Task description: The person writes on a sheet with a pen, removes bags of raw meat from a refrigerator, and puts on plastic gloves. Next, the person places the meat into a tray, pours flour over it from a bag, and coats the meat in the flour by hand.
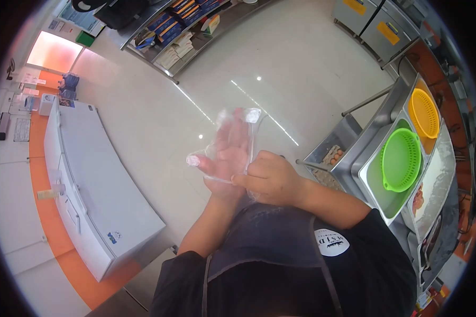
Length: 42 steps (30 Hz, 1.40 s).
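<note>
Glove (226,138), clear plastic, sits over the left hand (231,155), palm up, fingers extended and thumb spread. Right hand (274,178) closed, gripping the glove's cuff near the left wrist. White chest freezer (108,177) stands to the wearer's left.

Glove (230,150): glossy, wrinkled plastic. Floor (280,63): smooth, glossy.

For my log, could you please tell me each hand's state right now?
Left hand: open, inside the clear glove.
Right hand: closed, holding the clear glove.
</note>
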Motion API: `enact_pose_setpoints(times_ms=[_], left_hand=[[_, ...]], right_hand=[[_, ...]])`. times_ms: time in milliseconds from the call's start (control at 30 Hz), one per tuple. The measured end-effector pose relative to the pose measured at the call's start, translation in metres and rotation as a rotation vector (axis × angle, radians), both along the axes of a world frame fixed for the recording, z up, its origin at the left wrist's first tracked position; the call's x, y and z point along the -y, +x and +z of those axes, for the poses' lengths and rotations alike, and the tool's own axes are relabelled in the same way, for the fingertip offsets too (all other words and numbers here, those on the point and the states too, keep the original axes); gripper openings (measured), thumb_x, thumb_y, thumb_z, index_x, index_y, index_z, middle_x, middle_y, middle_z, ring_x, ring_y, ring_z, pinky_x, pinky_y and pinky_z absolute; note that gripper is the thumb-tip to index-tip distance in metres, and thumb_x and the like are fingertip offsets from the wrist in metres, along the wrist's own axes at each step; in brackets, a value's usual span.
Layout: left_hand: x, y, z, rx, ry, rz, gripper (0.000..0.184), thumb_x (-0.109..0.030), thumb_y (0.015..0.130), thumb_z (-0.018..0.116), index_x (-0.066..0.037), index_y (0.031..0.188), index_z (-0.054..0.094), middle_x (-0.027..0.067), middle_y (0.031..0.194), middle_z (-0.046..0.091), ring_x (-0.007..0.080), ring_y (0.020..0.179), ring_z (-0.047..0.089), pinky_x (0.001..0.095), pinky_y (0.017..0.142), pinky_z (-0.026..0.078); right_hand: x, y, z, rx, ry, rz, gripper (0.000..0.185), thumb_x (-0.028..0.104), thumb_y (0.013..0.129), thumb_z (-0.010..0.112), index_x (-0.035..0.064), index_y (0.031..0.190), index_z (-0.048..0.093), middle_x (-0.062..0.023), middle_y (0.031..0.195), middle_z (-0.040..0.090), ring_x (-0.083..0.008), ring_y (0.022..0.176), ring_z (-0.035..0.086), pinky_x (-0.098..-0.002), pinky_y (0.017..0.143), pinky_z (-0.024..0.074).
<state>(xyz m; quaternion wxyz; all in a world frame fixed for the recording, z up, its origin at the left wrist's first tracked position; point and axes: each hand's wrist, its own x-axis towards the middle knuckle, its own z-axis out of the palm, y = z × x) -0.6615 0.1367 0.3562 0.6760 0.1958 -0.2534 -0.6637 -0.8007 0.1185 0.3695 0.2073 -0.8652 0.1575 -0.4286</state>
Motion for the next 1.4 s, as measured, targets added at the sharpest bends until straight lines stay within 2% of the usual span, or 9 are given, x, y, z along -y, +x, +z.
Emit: enact_pose_setpoints(times_ms=[233,433,600,833,900,1000,1100,1233,1400], left_hand=[[0.074,-0.015,0.009,-0.068,-0.013,-0.125,0.096,-0.080,0.085,0.044,-0.023,0.158,0.019,0.0160,0.163,0.016,0.0377,0.150,0.010,0.0499,0.122,0.016],[0.127,-0.010,-0.002,-0.007,0.099,-0.167,0.090,-0.077,0.088,0.044,-0.014,0.151,0.035,0.0181,0.149,0.041,0.0410,0.143,0.027,0.0549,0.120,0.019],[0.154,0.000,-0.001,-0.149,0.027,-0.353,0.081,-0.075,0.089,0.045,-0.011,0.137,0.055,0.0159,0.144,0.048,0.0445,0.141,0.031,0.0590,0.119,0.019],[0.184,0.021,0.021,-0.147,-0.191,-0.514,0.077,-0.075,0.087,0.049,-0.012,0.126,0.065,0.0104,0.132,0.060,0.0486,0.137,0.036,0.0664,0.117,0.014],[0.186,0.024,0.022,-0.259,-0.141,-0.547,0.074,-0.075,0.086,0.050,-0.014,0.124,0.066,0.0096,0.130,0.061,0.0490,0.137,0.036,0.0675,0.117,0.013],[0.190,0.029,0.031,-0.265,-0.065,-0.558,0.069,-0.075,0.085,0.053,-0.017,0.120,0.068,0.0082,0.126,0.063,0.0489,0.137,0.036,0.0689,0.117,0.012],[0.194,0.030,0.031,-0.342,-0.028,-0.581,0.068,-0.075,0.083,0.055,-0.019,0.119,0.068,0.0074,0.123,0.064,0.0484,0.138,0.036,0.0699,0.117,0.012],[0.200,0.032,0.028,-0.475,-0.057,-0.655,0.072,-0.076,0.082,0.055,-0.018,0.124,0.065,0.0077,0.128,0.061,0.0483,0.139,0.035,0.0708,0.116,0.013],[0.197,0.027,0.039,-0.249,-0.028,-0.588,0.081,-0.078,0.080,0.055,-0.021,0.138,0.055,0.0121,0.151,0.040,0.0468,0.145,0.024,0.0671,0.117,0.016]], right_hand=[[0.052,-0.012,0.010,-0.051,0.030,-0.140,0.036,0.008,0.065,0.071,0.0103,0.101,0.069,-0.0009,0.077,0.053,-0.0199,0.065,0.053,-0.0322,0.063,0.0437],[0.079,-0.009,0.019,-0.057,0.090,-0.328,0.033,0.006,0.068,0.070,0.0105,0.100,0.068,0.0003,0.075,0.053,-0.0194,0.062,0.051,-0.0309,0.063,0.0427],[0.098,-0.014,0.028,-0.070,0.086,-0.389,0.028,0.008,0.077,0.072,0.0110,0.104,0.070,-0.0008,0.076,0.054,-0.0200,0.063,0.052,-0.0321,0.064,0.0424],[0.108,-0.043,0.045,0.062,0.126,-0.654,0.024,0.010,0.087,0.070,0.0052,0.111,0.069,-0.0110,0.098,0.058,-0.0225,0.079,0.058,-0.0353,0.076,0.0468],[0.118,-0.045,0.050,0.105,0.026,-0.735,0.022,0.010,0.091,0.069,0.0025,0.111,0.068,-0.0149,0.108,0.058,-0.0233,0.086,0.060,-0.0355,0.080,0.0492],[0.120,-0.038,0.043,0.311,0.202,-0.697,0.020,0.009,0.093,0.066,0.0020,0.112,0.068,-0.0174,0.117,0.056,-0.0228,0.089,0.062,-0.0339,0.080,0.0525],[0.113,-0.032,0.049,0.370,0.365,-0.661,0.022,0.009,0.090,0.070,0.0023,0.111,0.068,-0.0164,0.112,0.059,-0.0187,0.082,0.062,-0.0293,0.068,0.0529],[0.122,-0.024,0.051,0.197,0.105,-0.594,0.029,0.014,0.081,0.079,0.0051,0.107,0.070,-0.0109,0.105,0.061,-0.0150,0.071,0.061,-0.0269,0.058,0.0501],[0.124,0.001,0.051,-0.014,0.111,-0.591,0.034,0.024,0.072,0.085,0.0089,0.100,0.072,-0.0046,0.103,0.062,-0.0128,0.067,0.060,-0.0250,0.056,0.0484]])
